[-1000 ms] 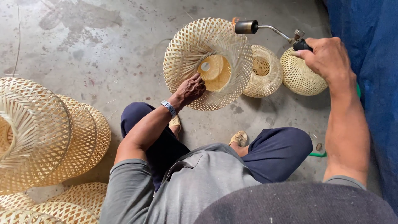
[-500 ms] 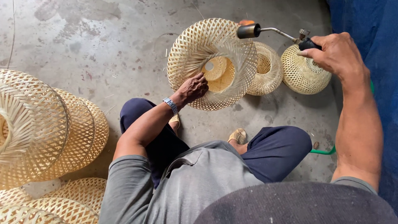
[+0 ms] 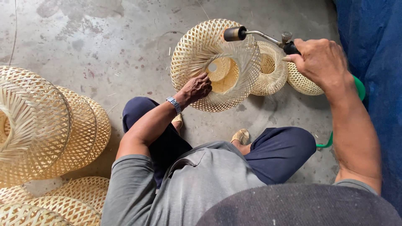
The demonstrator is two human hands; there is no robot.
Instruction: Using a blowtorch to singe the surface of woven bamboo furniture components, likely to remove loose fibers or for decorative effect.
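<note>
My left hand (image 3: 197, 88) grips the lower rim of a round woven bamboo lampshade (image 3: 201, 50) tilted with its open mouth toward me, above the concrete floor. My right hand (image 3: 320, 60) is closed on the handle of a gas torch (image 3: 255, 34) whose metal nozzle points at the shade's upper right rim. A metal watch (image 3: 173, 104) sits on my left wrist. I am seated with both knees apart.
Two more small woven shades (image 3: 272, 69) (image 3: 303, 81) lie behind the held one. A pile of large woven shades (image 3: 42, 125) fills the left side and more (image 3: 63, 201) lie at the bottom left. A blue tarp (image 3: 372, 50) hangs at right; a green hose (image 3: 326, 142) runs by my right knee.
The torch hand has shifted slightly down and left toward the shade. The shade has turned a little in my left hand.
</note>
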